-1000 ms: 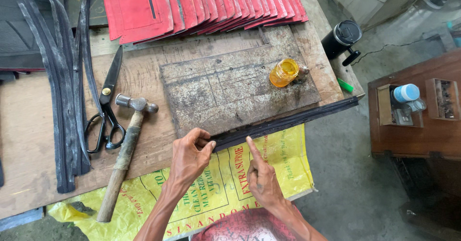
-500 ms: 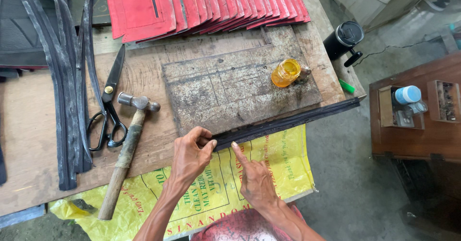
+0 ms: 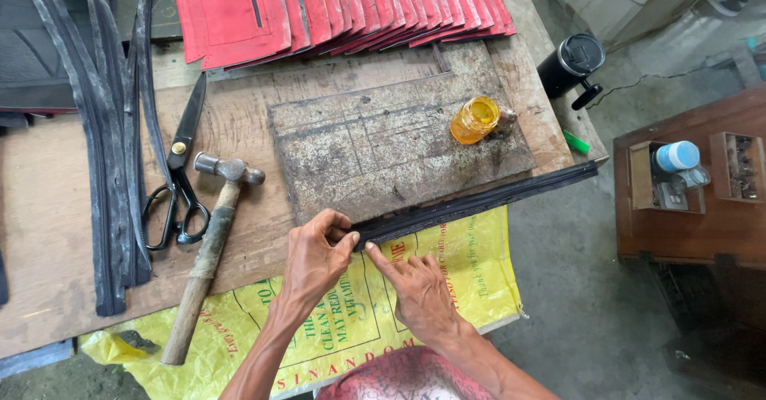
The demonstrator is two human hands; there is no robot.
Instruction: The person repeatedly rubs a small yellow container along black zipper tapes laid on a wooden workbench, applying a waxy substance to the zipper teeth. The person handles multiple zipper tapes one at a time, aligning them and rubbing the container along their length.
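We've got the black strip (image 3: 479, 202) running long from our hands up and away to the right along the worktop (image 3: 239, 129) edge. Left hand (image 3: 315, 260) pinches its near end; right hand (image 3: 419, 288) just beside, forefinger pressing the strip, holding nothing.

— Light check, head view?

— I read soft, even daylight, bright overall. Shadows stay faint: a thin one beside the hammer (image 3: 209, 252), another under the hands.

— Glare?

— Only a glow through the amber jar (image 3: 475, 120). The table (image 3: 48, 232) is sharp; I see wide-angle bending at the edges, and the top-right floor is washed pale.
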